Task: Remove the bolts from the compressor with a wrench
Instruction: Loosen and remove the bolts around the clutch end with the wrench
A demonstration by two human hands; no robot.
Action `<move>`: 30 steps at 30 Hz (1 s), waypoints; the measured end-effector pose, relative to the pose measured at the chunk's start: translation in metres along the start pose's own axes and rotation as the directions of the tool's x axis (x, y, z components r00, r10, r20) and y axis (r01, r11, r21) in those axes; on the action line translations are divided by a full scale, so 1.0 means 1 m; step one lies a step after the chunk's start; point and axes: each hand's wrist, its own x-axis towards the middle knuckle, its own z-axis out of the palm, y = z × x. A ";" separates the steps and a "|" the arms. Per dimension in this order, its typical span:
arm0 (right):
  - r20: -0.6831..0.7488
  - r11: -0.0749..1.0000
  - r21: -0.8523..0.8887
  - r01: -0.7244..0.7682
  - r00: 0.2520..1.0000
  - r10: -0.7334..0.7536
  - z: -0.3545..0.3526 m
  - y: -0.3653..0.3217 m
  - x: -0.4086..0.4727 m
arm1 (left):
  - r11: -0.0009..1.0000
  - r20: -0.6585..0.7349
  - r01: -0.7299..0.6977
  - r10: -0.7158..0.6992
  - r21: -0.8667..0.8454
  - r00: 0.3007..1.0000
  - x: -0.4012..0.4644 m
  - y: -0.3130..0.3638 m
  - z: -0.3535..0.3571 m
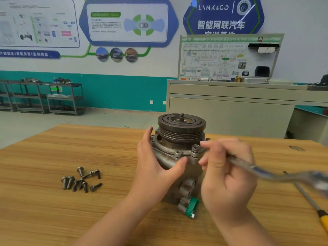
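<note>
I see the compressor [179, 157] upright on the wooden table [53, 210], my left hand [156, 167] cupping it, right hand [227, 174] gripping the wrench [276, 174], loose bolts [80, 181] left, posters [127, 23] behind.

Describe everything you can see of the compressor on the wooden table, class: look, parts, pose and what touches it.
The compressor stands upright on the wooden table, a worn grey metal body with a dark grooved pulley on top and a short threaded shaft at its centre. A flange with bolt holes rings the body below the pulley. A green-capped fitting sits low at the front. The left hand grips its side; the wrench, held in the right hand, meets the flange.
</note>
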 end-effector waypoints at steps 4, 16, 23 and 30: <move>0.013 0.996 -0.066 0.068 0.998 -0.067 0.012 -0.005 -0.012 | 1.000 0.009 0.005 -0.005 -0.010 1.000 0.000 0.000 0.000; 0.004 0.238 0.806 -0.542 0.407 0.913 -0.017 0.034 0.040 | 0.999 0.015 0.008 -0.007 -0.049 1.000 0.001 -0.001 0.000; -0.256 0.884 0.311 -0.349 0.865 0.431 -0.010 0.006 0.026 | 0.999 0.013 0.002 -0.002 -0.044 1.000 0.001 -0.003 0.000; 0.005 0.999 0.024 0.024 1.000 -0.024 -0.002 0.003 0.003 | 1.000 0.000 -0.024 0.024 -0.008 1.000 0.000 -0.004 0.000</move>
